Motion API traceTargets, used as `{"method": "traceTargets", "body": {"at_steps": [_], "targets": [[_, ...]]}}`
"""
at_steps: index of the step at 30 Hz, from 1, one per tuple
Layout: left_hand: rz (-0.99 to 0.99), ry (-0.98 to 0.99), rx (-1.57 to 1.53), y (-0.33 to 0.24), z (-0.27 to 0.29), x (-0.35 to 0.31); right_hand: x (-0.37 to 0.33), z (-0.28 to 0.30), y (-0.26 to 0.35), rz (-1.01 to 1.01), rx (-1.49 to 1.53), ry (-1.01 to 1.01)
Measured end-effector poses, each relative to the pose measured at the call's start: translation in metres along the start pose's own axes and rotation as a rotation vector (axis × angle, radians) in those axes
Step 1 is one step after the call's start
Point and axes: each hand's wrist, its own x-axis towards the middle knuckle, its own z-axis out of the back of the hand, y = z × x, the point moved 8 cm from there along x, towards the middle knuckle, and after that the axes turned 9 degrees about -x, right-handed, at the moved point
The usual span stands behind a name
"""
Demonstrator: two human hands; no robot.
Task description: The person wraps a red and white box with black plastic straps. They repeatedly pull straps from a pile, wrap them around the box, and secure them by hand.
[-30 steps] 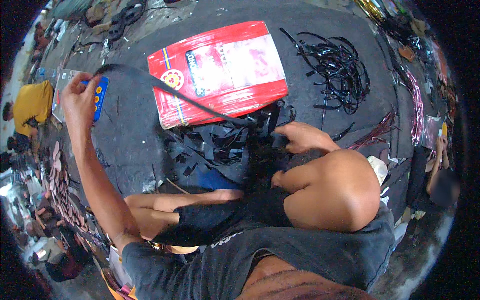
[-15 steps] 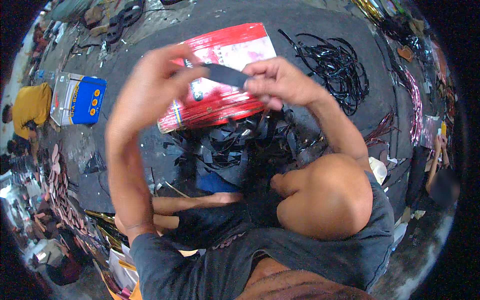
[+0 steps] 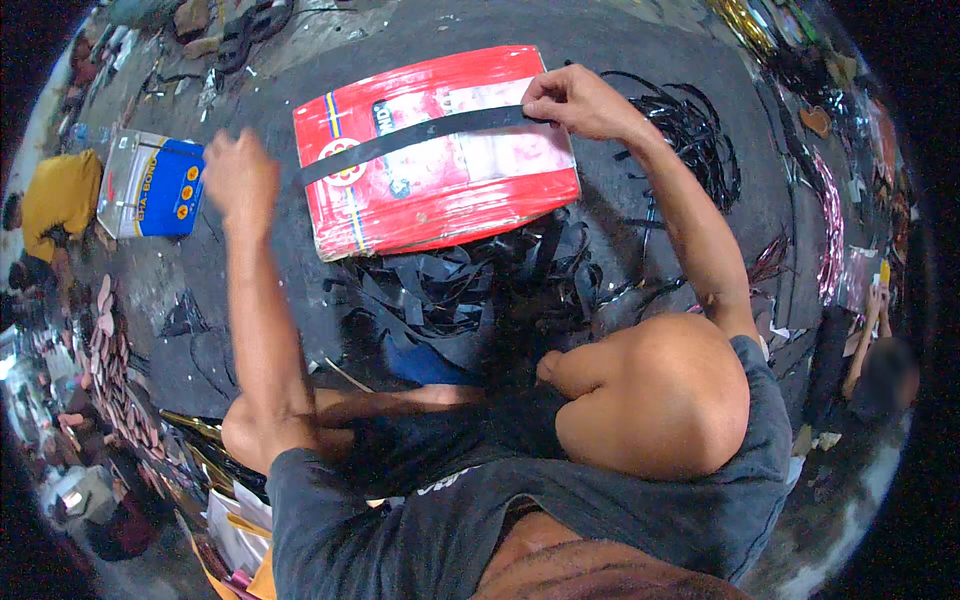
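Note:
A long black strip [image 3: 430, 130] runs lengthwise across a flattish red and white package [image 3: 400, 228] that looks wrapped in shiny film. Its right end is pinched between the thumb and fingers of my right hand [image 3: 580, 100], at the package's upper right corner. The strip's left end reaches the package's left edge, free of any hand. My left hand [image 3: 240, 178] is off to the left, beside a blue and white tin [image 3: 170, 190]; motion blurs its fingers, and I cannot make out whether it touches the tin.
Cut black strips [image 3: 440, 300] are heaped between the package and my legs. A tangle of glossy black strips [image 3: 690, 150] lies at the right. Pinkish pieces [image 3: 110, 370] are scattered at the left. Another person's arms [image 3: 868, 330] show at the far right, near pink metallic strands [image 3: 830, 220].
My left hand has let go of the strip and swung left toward the tin. The strip has come down across the package, while my right hand, still holding it, has moved up and right.

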Motion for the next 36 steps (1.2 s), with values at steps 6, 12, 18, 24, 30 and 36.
{"method": "traceTargets", "body": {"at_steps": [6, 12, 18, 24, 30, 36], "targets": [[-0.137, -0.012, -1.542, -0.228, 0.024, -0.004, 0.0, -0.004, 0.019, 0.048, -0.423, -0.375], [-0.1, 0.035, -1.595, -0.276, 0.02, -0.005, -0.02, 0.007, 0.004, 0.173, -0.504, -0.53], [-0.1, -0.012, -1.549, -0.278, 0.022, -0.01, -0.036, 0.016, 0.012, 0.31, -0.525, -0.558], [-0.172, -0.112, -1.473, -0.279, 0.028, -0.014, -0.044, 0.013, 0.012, 0.341, -0.588, -0.525], [-0.292, -0.159, -1.413, -0.28, 0.032, -0.013, -0.042, 0.013, 0.016, 0.451, -0.703, -0.511], [-0.199, -0.022, -1.605, -0.277, 0.021, -0.006, -0.036, 0.017, 0.001, 0.407, -0.453, -0.466]]}}
